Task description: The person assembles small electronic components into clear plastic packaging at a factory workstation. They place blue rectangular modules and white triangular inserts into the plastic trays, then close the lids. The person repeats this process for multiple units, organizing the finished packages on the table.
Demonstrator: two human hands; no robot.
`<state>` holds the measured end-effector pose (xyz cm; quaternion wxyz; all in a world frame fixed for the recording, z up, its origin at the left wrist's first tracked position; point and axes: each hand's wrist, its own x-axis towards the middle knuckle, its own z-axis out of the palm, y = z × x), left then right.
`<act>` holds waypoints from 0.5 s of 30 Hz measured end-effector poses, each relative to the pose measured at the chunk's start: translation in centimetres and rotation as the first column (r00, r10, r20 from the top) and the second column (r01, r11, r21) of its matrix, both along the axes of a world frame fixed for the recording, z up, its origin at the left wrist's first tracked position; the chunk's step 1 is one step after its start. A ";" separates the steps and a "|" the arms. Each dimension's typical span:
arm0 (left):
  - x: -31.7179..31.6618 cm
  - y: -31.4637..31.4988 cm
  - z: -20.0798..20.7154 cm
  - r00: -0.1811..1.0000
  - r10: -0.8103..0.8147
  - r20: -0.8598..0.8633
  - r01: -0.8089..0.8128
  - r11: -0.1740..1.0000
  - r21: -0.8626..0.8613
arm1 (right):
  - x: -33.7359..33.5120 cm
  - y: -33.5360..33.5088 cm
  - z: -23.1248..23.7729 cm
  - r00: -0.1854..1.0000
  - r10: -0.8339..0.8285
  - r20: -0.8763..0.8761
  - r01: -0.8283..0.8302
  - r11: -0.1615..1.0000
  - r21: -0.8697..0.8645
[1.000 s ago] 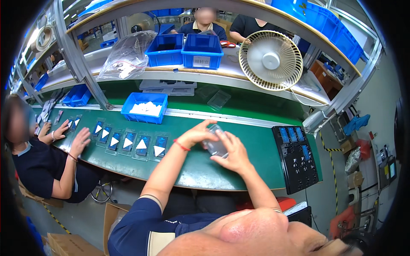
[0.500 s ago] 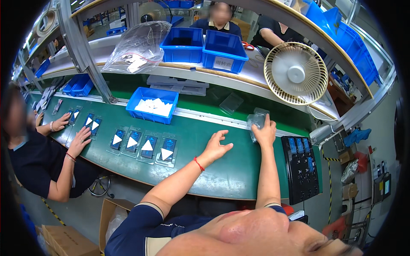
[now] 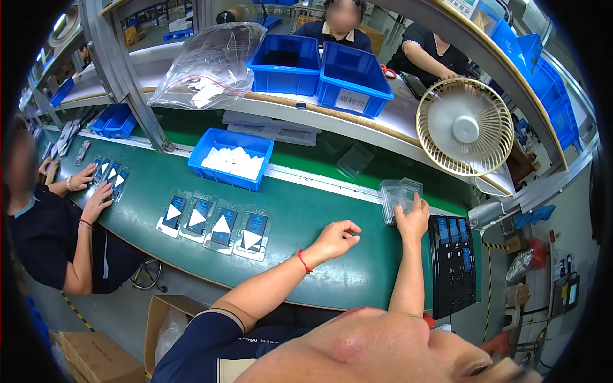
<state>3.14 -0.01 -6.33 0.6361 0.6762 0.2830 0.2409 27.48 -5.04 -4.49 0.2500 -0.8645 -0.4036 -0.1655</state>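
At the right of the green bench, my right hand [image 3: 412, 220] grips a stack of clear plastic blister trays [image 3: 391, 191], fingers over its right side. My left hand [image 3: 337, 240], a red cord at its wrist, hovers above the bench to the left of that. Its fingers are curled in toward the thumb, and nothing shows between them. Left of my hands, several clear trays stand in a row, each holding a dark blue flat pack with a white triangle; the nearest pack [image 3: 257, 225] lies closest to my left hand.
Behind the row stands a blue bin [image 3: 207, 167] of white pieces. A black fixture [image 3: 454, 287] with blue packs sits at the right end. Above are a shelf with blue bins [image 3: 354, 80] and a fan [image 3: 465, 129]. A co-worker's hands [image 3: 97, 201] handle trays at far left.
My left hand's fingers have curled in from a spread pose. My right hand still holds the clear trays, now more upright in view. The co-worker's trays at left have been drawn closer together.
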 end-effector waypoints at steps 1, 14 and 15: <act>0.0 0.0 0.0 1.000 -0.009 -0.006 0.009 1.000 0.005 | -0.1 0.0 0.1 1.000 -0.005 -0.007 0.005 1.000 -0.005; 0.1 -0.3 -0.2 1.000 -0.007 0.004 0.007 0.995 0.103 | -0.1 -0.1 0.4 0.999 -0.023 -0.047 0.020 0.998 -0.053; 0.0 -0.3 -0.1 1.000 -0.018 -0.004 0.018 0.993 0.115 | -0.1 -0.1 0.3 0.998 -0.020 -0.053 0.017 0.998 -0.054</act>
